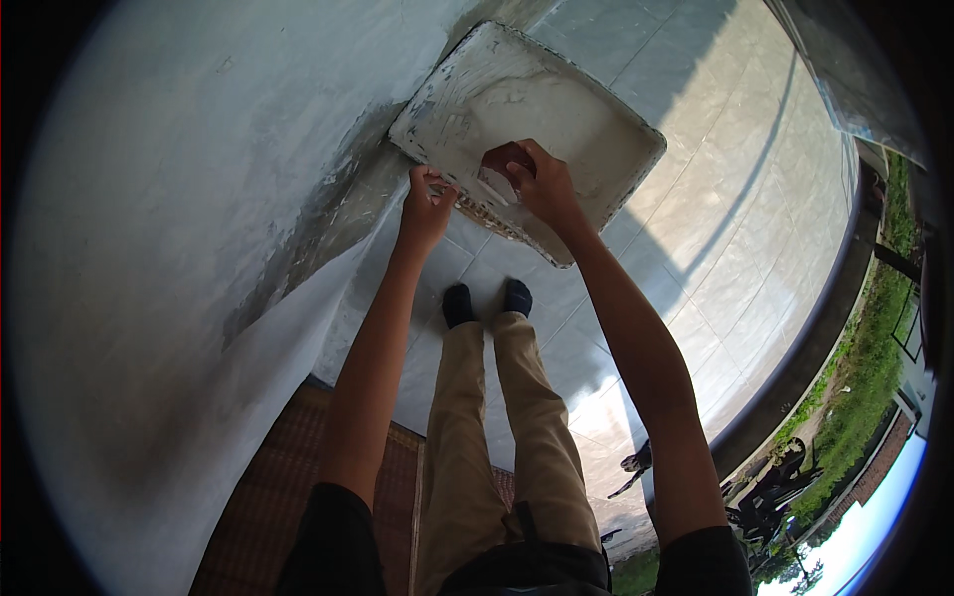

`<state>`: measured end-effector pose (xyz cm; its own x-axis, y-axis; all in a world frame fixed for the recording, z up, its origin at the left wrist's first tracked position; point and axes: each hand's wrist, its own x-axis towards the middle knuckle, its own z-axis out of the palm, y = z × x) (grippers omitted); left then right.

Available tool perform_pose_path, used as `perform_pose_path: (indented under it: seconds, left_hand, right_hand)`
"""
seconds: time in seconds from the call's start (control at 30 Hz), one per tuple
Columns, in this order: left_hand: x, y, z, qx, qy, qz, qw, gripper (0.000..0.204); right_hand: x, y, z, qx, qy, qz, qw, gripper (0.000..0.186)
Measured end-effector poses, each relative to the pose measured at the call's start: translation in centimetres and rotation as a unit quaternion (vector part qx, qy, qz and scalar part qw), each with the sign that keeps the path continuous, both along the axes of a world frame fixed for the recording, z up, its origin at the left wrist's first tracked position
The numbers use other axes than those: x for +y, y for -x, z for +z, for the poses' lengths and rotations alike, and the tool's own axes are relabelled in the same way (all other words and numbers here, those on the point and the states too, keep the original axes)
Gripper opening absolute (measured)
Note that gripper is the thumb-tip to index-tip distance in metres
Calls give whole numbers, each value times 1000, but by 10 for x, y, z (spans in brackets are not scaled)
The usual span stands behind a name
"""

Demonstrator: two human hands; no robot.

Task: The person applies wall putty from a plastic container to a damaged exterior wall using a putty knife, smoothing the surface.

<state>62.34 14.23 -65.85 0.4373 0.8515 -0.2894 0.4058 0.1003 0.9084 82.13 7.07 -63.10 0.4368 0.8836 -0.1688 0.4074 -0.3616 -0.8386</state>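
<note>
So from my feed, both hands are up on a flat white paint-smeared tray [556, 109] held against the whitewashed wall [179, 199]. Left hand [427, 204] is curled tight around the tray's near edge. Right hand [537, 179] grips the same edge just beside it, fingers folded over the rim. Tiled floor [715, 219] below, feet in dark socks [487, 301].

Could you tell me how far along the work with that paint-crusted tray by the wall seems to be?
Done: the tray is off the tiled floor, tilted up beside the wall, its inside coated in whitish paint. In hand: the left hand grips its near edge, and the right hand reaches over the rim into it. Left: grey, patchy areas on the wall look uncovered.
</note>
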Motion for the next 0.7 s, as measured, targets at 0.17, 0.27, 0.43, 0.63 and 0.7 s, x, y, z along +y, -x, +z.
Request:
perform_pose_path:
  seconds: [0.17, 0.27, 0.43, 0.63, 0.7]
  left_hand:
    - [0, -2, 1, 24, -3, -8, 1000, 42]
    - [0, -1, 0, 3, -2, 0, 1000, 42]
    - [-1, -1, -3, 1, -2, 8, 1000, 42]
    - [-1, -1, -1, 2, 0, 1, 1000, 43]
    - [0, -2, -1, 5, 5, 1, 1000, 43]
  right_hand:
    - [-2, 3, 3, -43, -8, 71, 996, 28]
    - [-3, 4, 3, -38, 13, 79, 996, 29]
    - [-6, 0, -5, -13, 36, 50, 998, 32]
    - [-3, -8, -2, 22, 59, 47, 997, 33]
    - [-2, -12, -2, 29, 65, 51, 996, 34]
